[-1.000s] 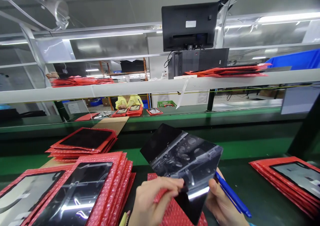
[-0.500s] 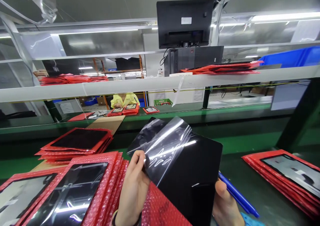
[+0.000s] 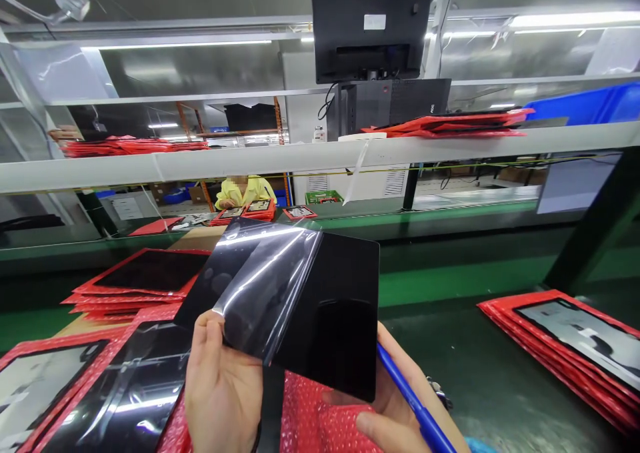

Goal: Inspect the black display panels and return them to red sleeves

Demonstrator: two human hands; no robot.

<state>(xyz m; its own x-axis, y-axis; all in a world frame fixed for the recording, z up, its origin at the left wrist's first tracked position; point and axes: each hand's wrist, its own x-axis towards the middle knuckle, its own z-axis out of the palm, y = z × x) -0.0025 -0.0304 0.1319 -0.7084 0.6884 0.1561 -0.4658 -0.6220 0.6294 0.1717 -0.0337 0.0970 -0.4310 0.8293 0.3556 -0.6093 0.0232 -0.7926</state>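
The left hand (image 3: 220, 383) pinches the loose corner of a clear protective film (image 3: 260, 286) between thumb and fingers; the film is peeled partway off a glossy black glass panel (image 3: 330, 319), which is held up in the near middle of the scene. The right hand (image 3: 395, 406) supports the panel from below at its near right corner, fingers curled under it, with a blue pen (image 3: 415, 406) also clamped in the same hand.

Judging from this hold, the panel rests on few fingers that are shared with the pen, so a hard tug on the film could twist it loose and drop it onto the green surface (image 3: 450, 273). The pen tip lies close to the bare glass and might scratch it; fingers on the uncovered face would likely leave prints.

Below the panel lies a red bubble-wrap pouch (image 3: 320, 413); whether it holds anything cannot be told. To the near left, a stack of red pouches (image 3: 100, 386) shows dark panels inside. More such pouches lie farther left (image 3: 145, 279) and on the right (image 3: 575, 339).
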